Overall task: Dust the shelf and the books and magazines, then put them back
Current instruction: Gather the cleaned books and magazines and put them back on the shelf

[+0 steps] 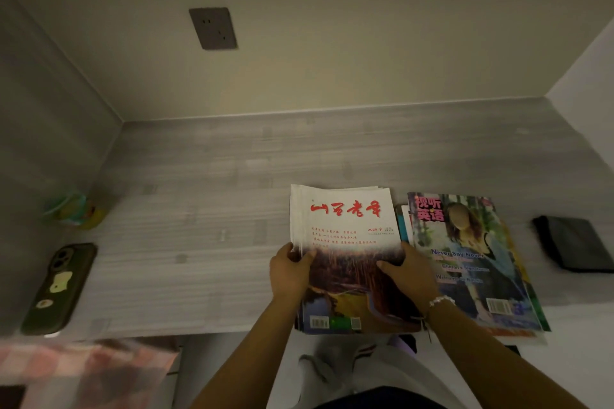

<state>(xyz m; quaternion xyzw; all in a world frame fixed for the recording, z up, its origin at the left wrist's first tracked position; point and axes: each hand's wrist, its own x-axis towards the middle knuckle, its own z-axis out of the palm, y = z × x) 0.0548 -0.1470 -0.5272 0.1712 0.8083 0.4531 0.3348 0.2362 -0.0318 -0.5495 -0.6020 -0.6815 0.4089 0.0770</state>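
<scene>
I am gripping the stack of magazines (345, 242) with my left hand (290, 271) curled round its left edge and my right hand (410, 271) pressing thumb and fingers over its right edge, the stack lying on the grey wood-grain shelf (206, 209) at about five o'clock from its middle. Glossy and floppy, the thin covers are likely to slide and sag, so I judge holding both long edges is safest. A second pile (471, 262) is lying just beside it at three o'clock, with a dark folded cloth (576, 242) further right.
</scene>
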